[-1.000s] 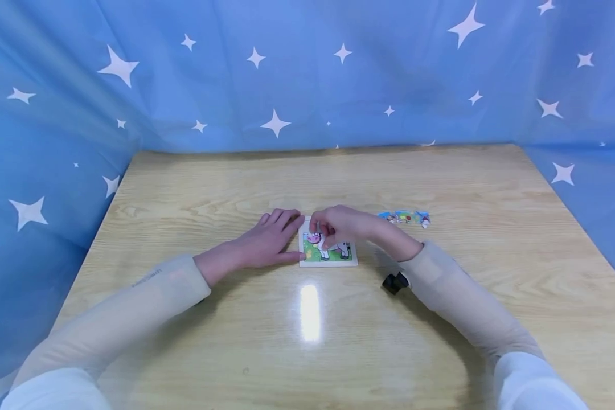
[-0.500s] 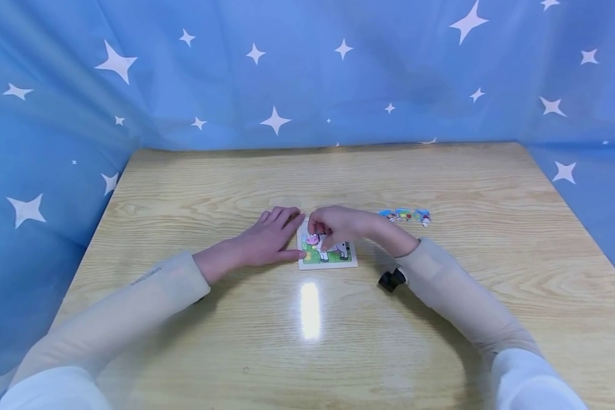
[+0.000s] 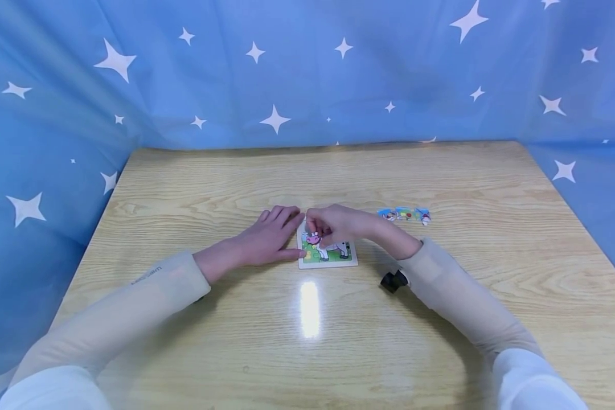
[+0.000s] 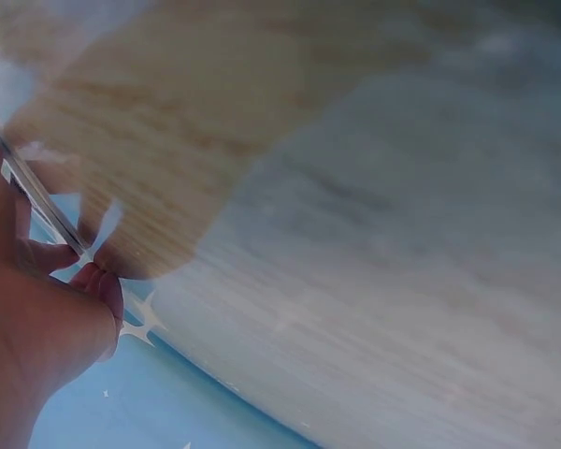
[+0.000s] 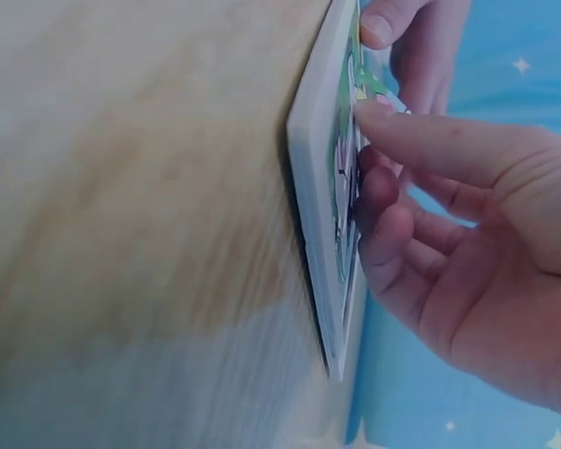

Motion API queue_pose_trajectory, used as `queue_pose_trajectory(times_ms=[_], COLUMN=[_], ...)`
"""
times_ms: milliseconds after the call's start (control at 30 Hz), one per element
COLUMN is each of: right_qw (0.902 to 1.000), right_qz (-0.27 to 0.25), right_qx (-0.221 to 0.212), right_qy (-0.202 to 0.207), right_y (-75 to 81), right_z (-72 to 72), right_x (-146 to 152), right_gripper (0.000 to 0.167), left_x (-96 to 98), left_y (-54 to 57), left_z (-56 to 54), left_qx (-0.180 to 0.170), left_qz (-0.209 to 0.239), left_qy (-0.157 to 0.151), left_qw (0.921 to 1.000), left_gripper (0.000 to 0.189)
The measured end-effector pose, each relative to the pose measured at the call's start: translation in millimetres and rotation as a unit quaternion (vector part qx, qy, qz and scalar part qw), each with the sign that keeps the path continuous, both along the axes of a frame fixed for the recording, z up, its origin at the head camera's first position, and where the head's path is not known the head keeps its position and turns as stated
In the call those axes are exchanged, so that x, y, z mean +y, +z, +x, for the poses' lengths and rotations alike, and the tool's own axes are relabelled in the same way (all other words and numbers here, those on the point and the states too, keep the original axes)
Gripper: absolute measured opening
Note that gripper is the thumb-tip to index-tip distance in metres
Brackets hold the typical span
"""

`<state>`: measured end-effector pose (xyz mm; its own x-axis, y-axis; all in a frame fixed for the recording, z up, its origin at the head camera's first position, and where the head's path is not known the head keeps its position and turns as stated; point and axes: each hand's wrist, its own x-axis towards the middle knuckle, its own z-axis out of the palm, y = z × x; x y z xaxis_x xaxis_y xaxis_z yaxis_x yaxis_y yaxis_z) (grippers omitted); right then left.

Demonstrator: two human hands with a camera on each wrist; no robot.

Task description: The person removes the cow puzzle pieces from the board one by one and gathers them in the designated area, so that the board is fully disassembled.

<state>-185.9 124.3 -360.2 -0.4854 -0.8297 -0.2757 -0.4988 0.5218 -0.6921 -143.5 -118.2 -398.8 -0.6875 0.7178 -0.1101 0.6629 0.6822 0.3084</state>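
Note:
A square jigsaw puzzle board [image 3: 329, 265] with a pale rim and a cow picture lies flat on the table. My left hand [image 3: 269, 238] rests at its left side, fingers fairly straight, thumb touching the lower left rim. Over the upper part of the board, my right hand [image 3: 340, 223] bends its fingers down to the picture. In the right wrist view, its thumb and fingers pinch a small green and pink puzzle piece [image 5: 383, 89], tilted up from the board. The right hand covers the picture's upper part in the head view.
Several loose puzzle pieces [image 3: 404, 214] lie in a row to the right of the board, beyond my right forearm. A black wrist camera [image 3: 393, 281] juts from under the right sleeve. A blue star-patterned curtain [image 3: 307, 74] hangs behind the wooden table [image 3: 236, 353].
My right hand has shifted very slightly left over the board. The left hand stays at the board's left side, and the loose pieces lie as before.

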Motion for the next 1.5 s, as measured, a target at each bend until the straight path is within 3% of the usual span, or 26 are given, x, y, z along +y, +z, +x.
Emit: queue_pose_trajectory(times_ms=[167, 500, 800, 1100, 1333, 1500], right_qw=[0.999, 0.9939, 0.9952, 0.9948, 0.9929, 0.9934], right_qz=[-0.036, -0.081, -0.065, -0.037, -0.032, -0.034], right_qx=[0.024, 0.074, 0.051, 0.058, 0.027, 0.011], right_qy=[0.007, -0.004, -0.052, -0.074, -0.111, -0.109], right_y=[-2.8, -5.1, -6.2, -5.9, -4.4, -4.9], right_z=[4.7, 15.6, 17.0, 16.6, 14.5, 11.0], right_x=[3.5, 4.6, 3.2, 0.0, 2.2, 7.2], right_gripper=[0.018, 0.023, 0.016, 0.011, 0.01, 0.008], left_x=[1.1, 0.7, 0.6, 0.8, 1.3, 1.3], left_y=[-0.3, 2.8, 3.5, 1.4, 2.2, 2.6], left_z=[-0.7, 2.0, 3.1, 2.0, 2.3, 2.2], left_qx=[0.001, 0.007, 0.013, 0.025, 0.023, 0.027], left_qz=[0.001, 0.002, -0.002, -0.002, -0.006, -0.01], left_qy=[0.0, 0.003, 0.005, 0.003, 0.005, 0.005], left_qw=[1.0, 1.0, 0.9999, 0.9997, 0.9997, 0.9996], left_gripper=[0.088, 0.087, 0.087, 0.087, 0.089, 0.089])
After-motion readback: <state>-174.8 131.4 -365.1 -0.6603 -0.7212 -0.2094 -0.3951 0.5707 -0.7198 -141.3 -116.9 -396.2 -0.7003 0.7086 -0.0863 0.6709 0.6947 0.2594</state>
